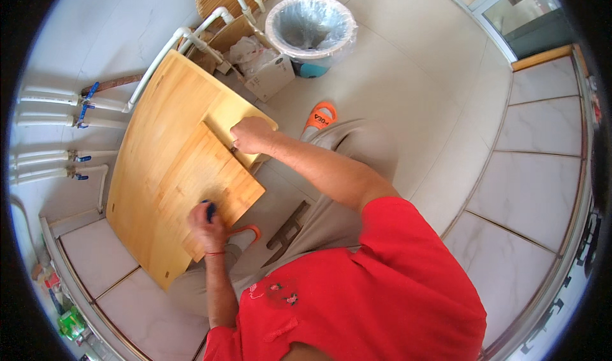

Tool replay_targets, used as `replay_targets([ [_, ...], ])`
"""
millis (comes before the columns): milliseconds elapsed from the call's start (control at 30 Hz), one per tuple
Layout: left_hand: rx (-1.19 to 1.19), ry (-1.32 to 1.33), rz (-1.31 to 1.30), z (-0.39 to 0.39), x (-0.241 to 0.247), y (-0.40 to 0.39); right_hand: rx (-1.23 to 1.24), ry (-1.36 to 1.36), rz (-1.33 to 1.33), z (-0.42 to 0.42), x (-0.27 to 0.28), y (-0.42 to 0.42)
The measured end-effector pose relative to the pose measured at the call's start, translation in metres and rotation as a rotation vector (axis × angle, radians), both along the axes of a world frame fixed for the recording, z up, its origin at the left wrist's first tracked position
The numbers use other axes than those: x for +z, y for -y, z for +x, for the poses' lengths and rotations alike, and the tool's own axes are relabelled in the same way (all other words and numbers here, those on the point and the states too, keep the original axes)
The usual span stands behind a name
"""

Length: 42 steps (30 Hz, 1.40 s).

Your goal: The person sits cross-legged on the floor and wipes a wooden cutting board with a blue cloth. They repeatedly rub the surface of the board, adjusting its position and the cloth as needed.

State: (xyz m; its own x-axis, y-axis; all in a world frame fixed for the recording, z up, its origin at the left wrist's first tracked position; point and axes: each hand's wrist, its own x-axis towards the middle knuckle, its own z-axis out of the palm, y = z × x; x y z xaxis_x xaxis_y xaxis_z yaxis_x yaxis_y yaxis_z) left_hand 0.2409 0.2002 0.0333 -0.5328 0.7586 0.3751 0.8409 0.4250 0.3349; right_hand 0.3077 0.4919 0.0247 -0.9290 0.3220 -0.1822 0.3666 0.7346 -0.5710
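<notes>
A rectangular wooden board lies at a slant on a light wooden tabletop, its near corner jutting past the table's edge. My left hand, blurred, holds a small dark blue object over the lower part of the board. What the blue object is cannot be made out. A greyish blur shows on the board just above it. My right hand is curled closed at the board's far side edge, gripping it; a small metallic glint shows by the fingers, which are mostly hidden.
White pipes with blue valves run along the wall on the left. Beyond the table are a plastic-lined bin and a white box. A dark wooden frame piece is by my legs. Tiled ledges stand on both sides.
</notes>
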Motion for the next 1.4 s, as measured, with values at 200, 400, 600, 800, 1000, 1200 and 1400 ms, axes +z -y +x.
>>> replay_targets([
  [200, 0.485, -0.122, -0.164, -0.135, -0.01, 0.055, 0.023, 0.092, -0.121, -0.002, 0.007, 0.001],
  [400, 0.614, -0.102, -0.15, -0.132, -0.023, -0.01, -0.044, -0.002, -0.047, -0.006, -0.005, 0.004],
  [600, -0.001, -0.067, -0.023, -0.008, 0.006, -0.078, -0.044, -0.05, 0.003, 0.008, -0.004, -0.004],
  [800, 0.173, -0.007, -0.126, -0.036, 0.004, -0.005, -0.053, -0.017, -0.083, -0.009, -0.023, 0.007],
  [1000, 0.702, -0.086, -0.15, -0.166, -0.01, 0.035, -0.026, 0.012, -0.171, -0.003, -0.003, -0.001],
  [1200, 0.426, -0.128, 0.002, -0.072, -0.01, -0.078, -0.016, 0.007, -0.01, 0.0, 0.009, -0.005],
  [1400, -0.105, 0.062, -0.006, 0.068, 0.015, -0.107, -0.038, 0.001, -0.006, 0.0, 0.002, -0.007],
])
